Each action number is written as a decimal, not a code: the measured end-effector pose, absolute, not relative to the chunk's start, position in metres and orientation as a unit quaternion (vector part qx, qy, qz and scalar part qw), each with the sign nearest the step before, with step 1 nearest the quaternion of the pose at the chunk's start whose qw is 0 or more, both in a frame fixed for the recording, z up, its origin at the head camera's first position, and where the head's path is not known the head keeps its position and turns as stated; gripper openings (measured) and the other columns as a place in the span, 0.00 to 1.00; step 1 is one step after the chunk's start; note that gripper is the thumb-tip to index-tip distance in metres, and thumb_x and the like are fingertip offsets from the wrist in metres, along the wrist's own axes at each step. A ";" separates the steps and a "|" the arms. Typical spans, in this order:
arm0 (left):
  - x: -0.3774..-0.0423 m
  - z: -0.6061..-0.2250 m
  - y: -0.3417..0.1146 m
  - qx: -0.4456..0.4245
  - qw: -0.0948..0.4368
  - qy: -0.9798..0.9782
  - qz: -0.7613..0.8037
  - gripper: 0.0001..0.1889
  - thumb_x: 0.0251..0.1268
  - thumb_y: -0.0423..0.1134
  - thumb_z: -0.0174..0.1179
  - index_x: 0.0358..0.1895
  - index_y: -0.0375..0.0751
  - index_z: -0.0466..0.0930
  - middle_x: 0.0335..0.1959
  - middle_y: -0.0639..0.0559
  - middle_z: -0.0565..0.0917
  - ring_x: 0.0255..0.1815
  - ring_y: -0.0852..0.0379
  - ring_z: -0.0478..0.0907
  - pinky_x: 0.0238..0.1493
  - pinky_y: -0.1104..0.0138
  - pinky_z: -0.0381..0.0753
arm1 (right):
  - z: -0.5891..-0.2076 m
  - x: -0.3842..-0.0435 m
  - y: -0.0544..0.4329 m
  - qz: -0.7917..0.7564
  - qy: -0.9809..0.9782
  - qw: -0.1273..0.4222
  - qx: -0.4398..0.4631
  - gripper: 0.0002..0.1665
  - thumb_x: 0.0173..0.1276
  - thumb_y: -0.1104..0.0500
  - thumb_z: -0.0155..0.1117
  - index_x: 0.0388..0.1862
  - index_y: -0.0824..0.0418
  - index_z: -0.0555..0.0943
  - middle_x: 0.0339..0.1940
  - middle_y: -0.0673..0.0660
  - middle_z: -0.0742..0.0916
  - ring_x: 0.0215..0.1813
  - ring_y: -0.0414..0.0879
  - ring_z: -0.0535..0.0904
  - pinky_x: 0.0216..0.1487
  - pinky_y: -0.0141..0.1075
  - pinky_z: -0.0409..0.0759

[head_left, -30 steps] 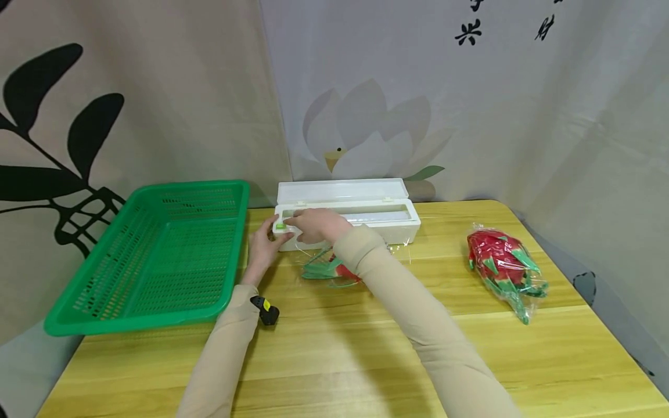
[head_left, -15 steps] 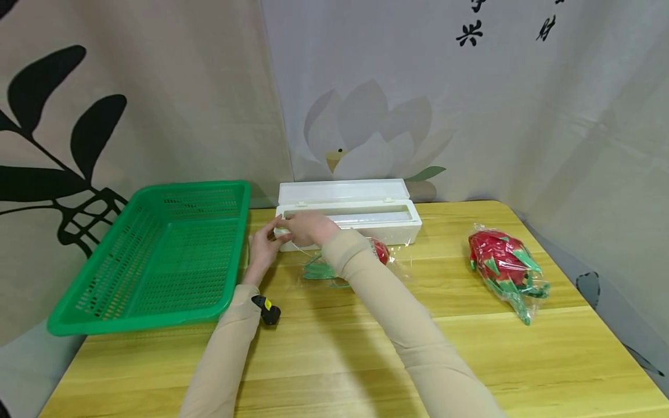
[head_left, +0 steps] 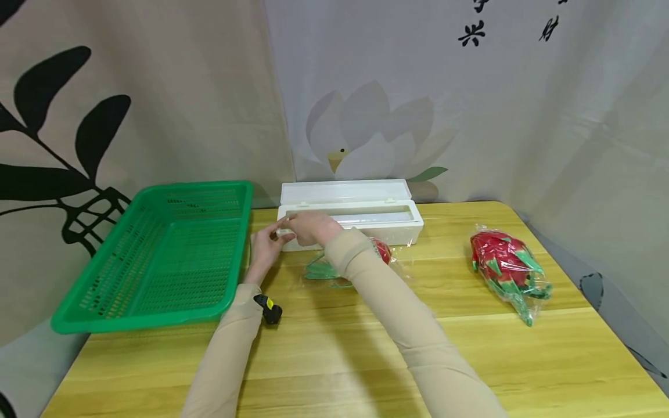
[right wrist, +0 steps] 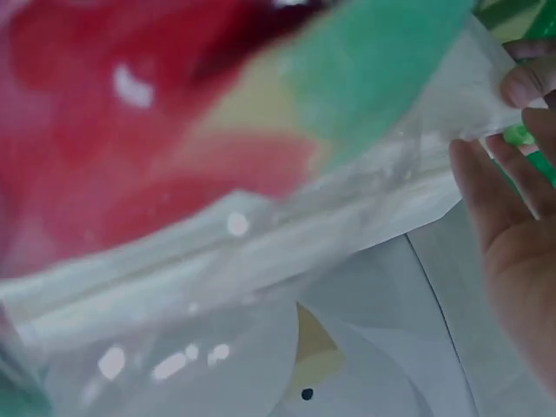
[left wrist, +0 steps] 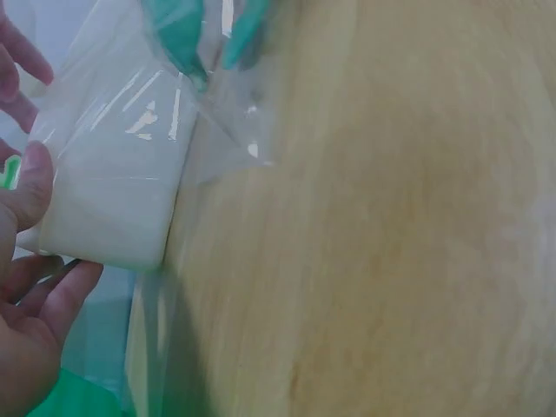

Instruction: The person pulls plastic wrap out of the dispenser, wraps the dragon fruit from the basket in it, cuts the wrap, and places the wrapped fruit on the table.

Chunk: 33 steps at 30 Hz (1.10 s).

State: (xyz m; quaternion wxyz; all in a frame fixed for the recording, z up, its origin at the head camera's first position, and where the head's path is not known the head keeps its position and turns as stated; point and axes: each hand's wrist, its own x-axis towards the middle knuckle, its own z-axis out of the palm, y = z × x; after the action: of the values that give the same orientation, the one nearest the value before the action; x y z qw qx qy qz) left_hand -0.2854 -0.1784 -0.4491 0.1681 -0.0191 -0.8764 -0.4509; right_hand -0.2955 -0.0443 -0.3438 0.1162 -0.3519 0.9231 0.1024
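A long white box (head_left: 402,234) with its lid raised stands at the back of the table. My left hand (head_left: 265,245) grips its left end, thumb on the front and other fingers round the end in the left wrist view. The right hand (head_left: 315,229) reaches in beside it, extended fingers right at the box's end near a small green tab (right wrist: 519,135). In front of the box lies a red and green dragon fruit (head_left: 383,251) in clear plastic, partly hidden by my right forearm. Clear film (left wrist: 130,113) overlaps the box in the left wrist view.
A large green perforated basket (head_left: 151,321) sits at the left. On the right side of the wooden table (head_left: 324,360) lies another plastic-wrapped dragon fruit (head_left: 502,255). A printed curtain (head_left: 209,104) hangs directly behind the box.
My right hand has shifted slightly left from over the green tab, and its fingers now meet my left fingertips at the box's end. The left hand keeps its hold.
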 end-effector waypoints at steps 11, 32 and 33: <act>-0.287 -0.450 -0.180 0.012 0.178 -0.877 -0.446 0.26 0.53 0.41 0.70 0.59 0.46 0.78 0.47 0.38 0.85 0.36 0.49 0.80 0.32 0.71 0.70 | -0.337 -0.305 -0.005 0.082 0.930 0.145 -0.327 0.29 0.69 0.65 0.51 0.68 0.48 0.70 0.65 0.55 0.78 0.64 0.49 0.75 0.65 0.41 0.74; -0.288 -0.451 -0.179 0.006 0.163 -0.877 -0.452 0.27 0.53 0.42 0.70 0.59 0.47 0.78 0.53 0.40 0.82 0.31 0.52 0.70 0.33 0.69 0.68 | -0.346 -0.323 0.093 -0.043 0.918 0.091 -0.383 0.16 0.65 0.64 0.63 0.52 0.58 0.83 0.52 0.55 0.86 0.51 0.47 0.84 0.55 0.39 0.81; -0.288 -0.450 -0.180 0.010 0.162 -0.876 -0.454 0.27 0.53 0.42 0.70 0.59 0.47 0.78 0.54 0.40 0.81 0.34 0.51 0.71 0.36 0.67 0.70 | -0.346 -0.323 0.092 -0.045 0.917 0.089 -0.385 0.16 0.65 0.64 0.63 0.52 0.58 0.83 0.52 0.56 0.86 0.51 0.48 0.84 0.55 0.39 0.81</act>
State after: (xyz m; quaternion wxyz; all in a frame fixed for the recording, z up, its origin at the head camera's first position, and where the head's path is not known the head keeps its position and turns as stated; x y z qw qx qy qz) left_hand -0.2882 -0.1798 -0.4505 0.1615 0.0096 -0.8764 -0.4535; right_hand -0.3232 0.0924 -0.3464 0.0894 -0.3852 0.9174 -0.0446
